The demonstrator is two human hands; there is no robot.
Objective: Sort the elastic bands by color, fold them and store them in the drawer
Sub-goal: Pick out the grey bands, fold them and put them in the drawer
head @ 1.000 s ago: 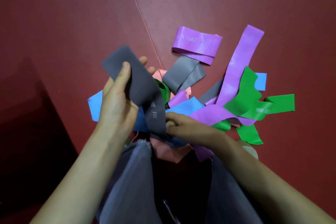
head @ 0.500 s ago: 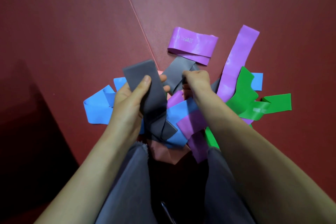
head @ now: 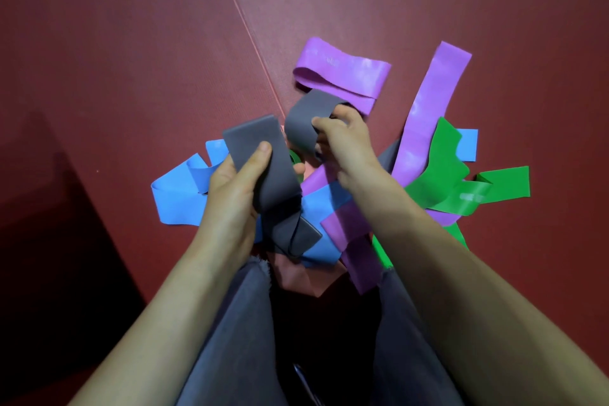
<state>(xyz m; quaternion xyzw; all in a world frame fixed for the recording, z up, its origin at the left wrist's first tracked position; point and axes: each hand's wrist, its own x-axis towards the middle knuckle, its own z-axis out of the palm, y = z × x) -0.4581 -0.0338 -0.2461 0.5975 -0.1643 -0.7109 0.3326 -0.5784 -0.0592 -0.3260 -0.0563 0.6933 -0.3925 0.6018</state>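
Note:
A heap of elastic bands lies on the dark red floor mat (head: pixel 131 59) in front of my knees. My left hand (head: pixel 235 188) grips a grey band (head: pixel 260 158), thumb on top, its lower end doubled over below the hand. My right hand (head: pixel 342 142) pinches a second grey band (head: pixel 304 119), lifted off the heap. Around them lie purple bands (head: pixel 342 74), one long purple strip (head: pixel 431 102), blue bands (head: pixel 179 198), green bands (head: pixel 461 188) and a pink band (head: pixel 296 277). No drawer is in view.
My knees in grey trousers (head: pixel 237 339) fill the bottom middle. A seam (head: pixel 244 20) in the mat runs from the top down to the heap. A darker shaded area (head: pixel 49 257) covers the lower left.
My right hand left the near side of the heap, reached to the far side, took hold of the second grey band and raised it. My left hand lowered its grey band.

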